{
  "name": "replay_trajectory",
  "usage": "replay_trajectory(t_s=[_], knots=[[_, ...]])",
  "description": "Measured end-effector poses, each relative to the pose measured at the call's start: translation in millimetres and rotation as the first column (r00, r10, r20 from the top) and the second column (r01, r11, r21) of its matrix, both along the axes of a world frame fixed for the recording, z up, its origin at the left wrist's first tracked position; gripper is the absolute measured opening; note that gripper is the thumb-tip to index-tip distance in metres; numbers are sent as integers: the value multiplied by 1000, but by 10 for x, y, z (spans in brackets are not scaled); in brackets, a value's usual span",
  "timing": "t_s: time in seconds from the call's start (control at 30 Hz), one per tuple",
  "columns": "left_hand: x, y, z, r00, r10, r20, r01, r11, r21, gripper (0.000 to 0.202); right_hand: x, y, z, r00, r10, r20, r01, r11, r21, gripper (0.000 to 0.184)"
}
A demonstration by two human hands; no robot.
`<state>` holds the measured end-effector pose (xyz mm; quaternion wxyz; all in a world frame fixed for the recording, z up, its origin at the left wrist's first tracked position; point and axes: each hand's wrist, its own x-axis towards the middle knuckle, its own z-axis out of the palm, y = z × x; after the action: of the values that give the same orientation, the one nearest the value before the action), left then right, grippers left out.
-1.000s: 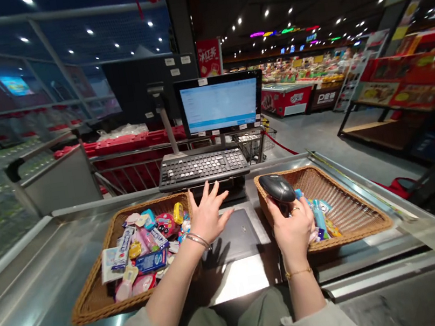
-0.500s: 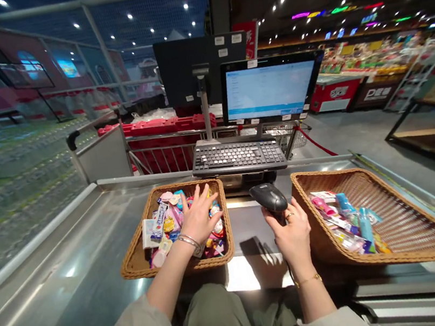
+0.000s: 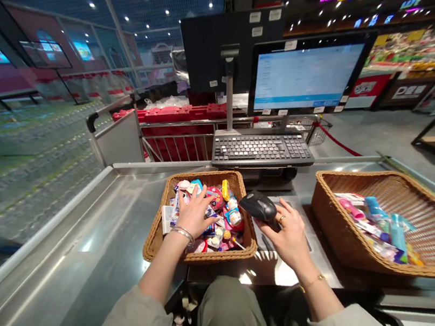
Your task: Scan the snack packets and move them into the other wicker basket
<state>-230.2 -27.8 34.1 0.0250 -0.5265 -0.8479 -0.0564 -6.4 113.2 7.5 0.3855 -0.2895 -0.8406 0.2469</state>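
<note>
My left hand lies spread over the small packaged sweets and toys that fill the left wicker basket. Its fingers are apart, and I see nothing gripped in them. A black handheld barcode scanner is in my right hand, its head pointing left over that basket's right rim. The hand hides most of the scanner's handle. To the right stands a second wicker basket, holding several small items, among them a light-blue tube and a pink item.
Behind the baskets sits a black keyboard below a lit monitor. Both baskets rest on a metal counter with a raised edge. Beyond it are a metal cart and red crates. Stacked bottles fill the left side.
The view has shifted, so the baskets and monitor sit differently in it. My right hand has brought the scanner left, to the left basket's rim. My left hand has moved leftward across the packages.
</note>
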Motion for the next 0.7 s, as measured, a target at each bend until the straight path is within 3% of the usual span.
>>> replay_trajectory(t_s=[0.43, 0.7], knots=[[-166, -242, -73, 996, -24, 87, 40, 982, -186, 66, -143, -66, -8, 998, 56, 8, -56, 997, 44, 34], [-357, -403, 62, 999, 34, 27, -31, 993, -112, 47, -168, -46, -15, 998, 61, 5, -62, 998, 29, 34]])
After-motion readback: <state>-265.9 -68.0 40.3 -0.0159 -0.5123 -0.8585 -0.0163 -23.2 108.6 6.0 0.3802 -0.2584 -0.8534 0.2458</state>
